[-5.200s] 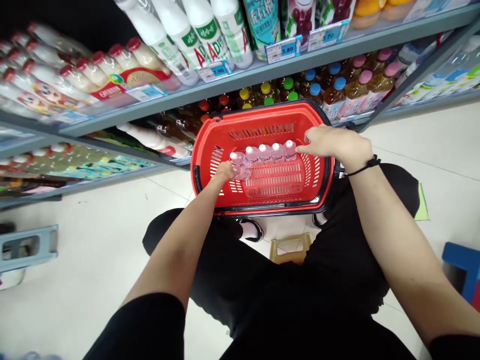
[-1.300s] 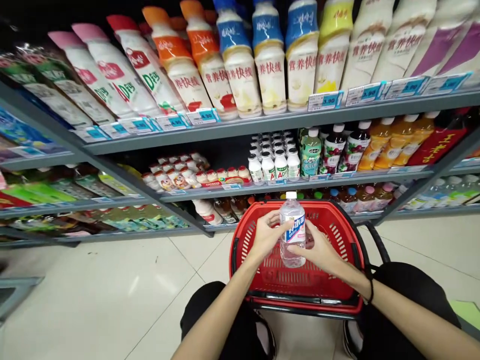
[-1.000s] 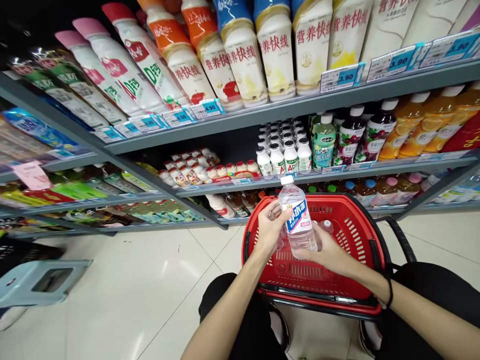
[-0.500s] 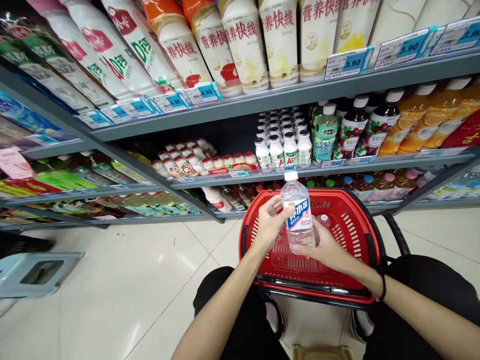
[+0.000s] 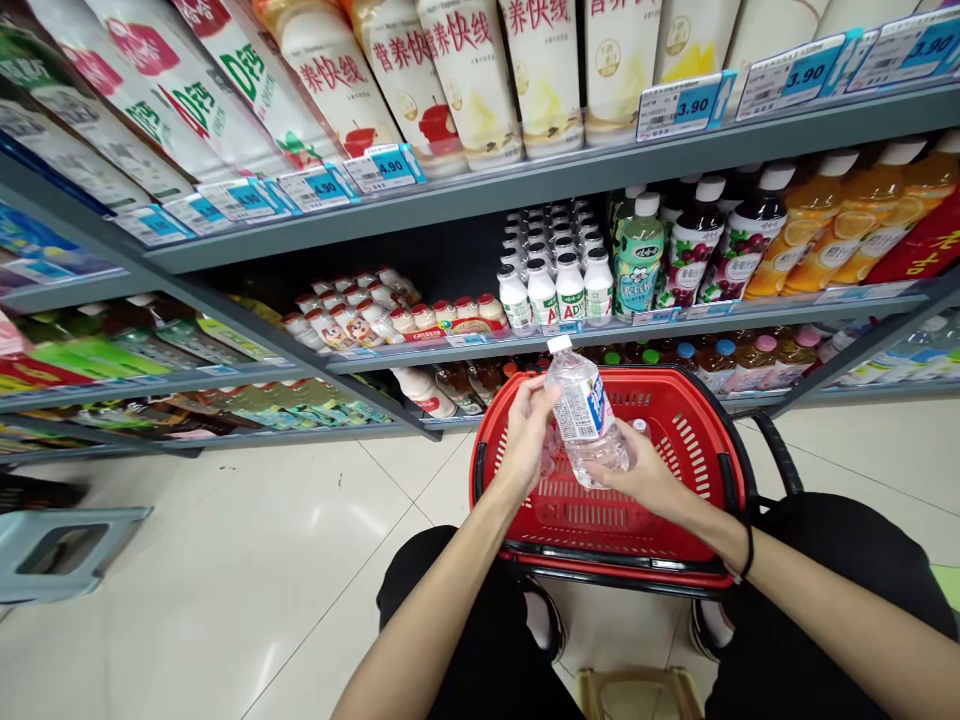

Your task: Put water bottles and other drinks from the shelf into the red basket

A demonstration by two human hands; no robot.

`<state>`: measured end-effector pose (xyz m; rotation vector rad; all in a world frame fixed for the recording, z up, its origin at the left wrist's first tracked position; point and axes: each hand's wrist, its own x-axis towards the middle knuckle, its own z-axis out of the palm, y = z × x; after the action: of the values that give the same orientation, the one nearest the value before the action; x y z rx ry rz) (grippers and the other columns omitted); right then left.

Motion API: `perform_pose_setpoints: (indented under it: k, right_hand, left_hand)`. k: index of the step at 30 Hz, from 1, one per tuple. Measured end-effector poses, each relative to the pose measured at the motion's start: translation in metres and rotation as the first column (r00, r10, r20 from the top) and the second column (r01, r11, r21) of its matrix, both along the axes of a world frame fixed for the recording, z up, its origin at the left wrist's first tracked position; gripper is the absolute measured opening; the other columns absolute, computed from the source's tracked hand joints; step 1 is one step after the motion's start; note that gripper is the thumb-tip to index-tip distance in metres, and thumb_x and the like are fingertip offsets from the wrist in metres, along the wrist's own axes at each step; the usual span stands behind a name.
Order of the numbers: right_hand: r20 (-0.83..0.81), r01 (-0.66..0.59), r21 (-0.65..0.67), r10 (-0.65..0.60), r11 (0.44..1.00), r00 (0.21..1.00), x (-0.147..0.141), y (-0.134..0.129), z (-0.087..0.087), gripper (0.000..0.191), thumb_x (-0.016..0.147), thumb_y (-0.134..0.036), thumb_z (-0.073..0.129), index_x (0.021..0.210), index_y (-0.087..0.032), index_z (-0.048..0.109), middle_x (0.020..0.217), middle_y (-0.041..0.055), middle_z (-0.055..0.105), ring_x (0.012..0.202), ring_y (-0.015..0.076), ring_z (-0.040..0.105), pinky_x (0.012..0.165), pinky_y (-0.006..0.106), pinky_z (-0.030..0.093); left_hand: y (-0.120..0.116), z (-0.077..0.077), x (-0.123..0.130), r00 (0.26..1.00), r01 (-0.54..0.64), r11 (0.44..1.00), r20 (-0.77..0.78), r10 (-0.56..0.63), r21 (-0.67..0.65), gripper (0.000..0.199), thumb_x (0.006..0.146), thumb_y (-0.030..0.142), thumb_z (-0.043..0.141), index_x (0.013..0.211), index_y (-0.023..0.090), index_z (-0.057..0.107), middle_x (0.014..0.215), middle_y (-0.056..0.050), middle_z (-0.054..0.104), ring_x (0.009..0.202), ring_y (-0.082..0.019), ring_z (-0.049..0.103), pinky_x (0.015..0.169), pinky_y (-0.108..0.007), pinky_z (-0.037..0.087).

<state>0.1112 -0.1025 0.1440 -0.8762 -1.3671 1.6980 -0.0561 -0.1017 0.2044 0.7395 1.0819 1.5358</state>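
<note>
Bright, even shop light – glare on floor tiles (image 5: 225,540), edges warped, slightly soft.

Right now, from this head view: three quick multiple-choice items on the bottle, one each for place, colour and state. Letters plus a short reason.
1. Where is the clear bottle?
A. Lying on the floor
B. Held above the red basket
C. Standing on the top shelf

2. What colour is the bottle's cap?
A. White
B. Green
C. Black

3. How is the bottle posed?
A. Upside down
B. Flat on its side
C. Tilted, cap leaning left

Answers:
1 B, the left hand and right hand hold it over the basket.
2 A, the cap on top shows white.
3 C, the cap sits up and left of the base.
</note>
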Motion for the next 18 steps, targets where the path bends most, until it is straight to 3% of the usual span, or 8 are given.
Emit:
perform_pose_setpoints:
  k: [4,8,12,18]
  right_hand:
    - [-0.230,-0.219,-0.211,0.170,0.953,0.958,0.008,0.003,0.013,0.058,0.074,-0.035,0.089,0.123,-0.020,0.061,0.118,0.0095,0.072,0.094,0.0221,0.072,0.081,0.038,0.062]
    - [-0.384,-0.407,-0.277,0.288,0.870,0.877,0.010,0.004,0.021,0.055,0.079,-0.034,0.086,0.126,-0.019,0.062,0.118,0.0131,0.074,0.095,0.0256,0.075,0.073,0.040,0.065]
    - [-0.414,-0.468,-0.309,0.326,0.828,0.850,0.008,0.002,0.022,0.056,0.081,-0.032,0.084,0.130,-0.015,0.064,0.124,0.0178,0.072,0.108,0.0293,0.073,0.072,0.035,0.065]
    - [-0.377,-0.444,-0.307,0.321,0.842,0.869,0.005,0.002,0.022,0.050,0.082,-0.037,0.083,0.124,-0.014,0.067,0.114,0.0171,0.074,0.096,0.0269,0.075,0.057,0.026,0.061]
  left_hand:
    - [0.001,0.004,-0.008,0.992,0.076,0.997,0.102,-0.073,-0.030,0.040,0.077,0.040,0.084,0.109,0.020,0.069,0.110,-0.005,0.075,0.098,-0.018,0.068,0.088,-0.031,0.048]
    - [0.002,0.005,-0.010,0.994,0.067,0.998,0.090,-0.067,0.006,0.045,0.075,0.036,0.087,0.114,0.021,0.071,0.111,-0.004,0.074,0.093,-0.016,0.068,0.084,-0.030,0.050]
    - [0.001,0.002,-0.011,0.996,0.055,0.997,0.071,-0.058,0.047,0.046,0.072,0.037,0.090,0.112,0.022,0.073,0.109,-0.004,0.074,0.091,-0.015,0.066,0.081,-0.029,0.050]
    - [0.000,0.001,-0.012,0.998,0.049,0.998,0.047,-0.051,0.048,0.047,0.066,0.033,0.094,0.108,0.023,0.075,0.108,-0.003,0.074,0.097,-0.016,0.065,0.089,-0.029,0.050]
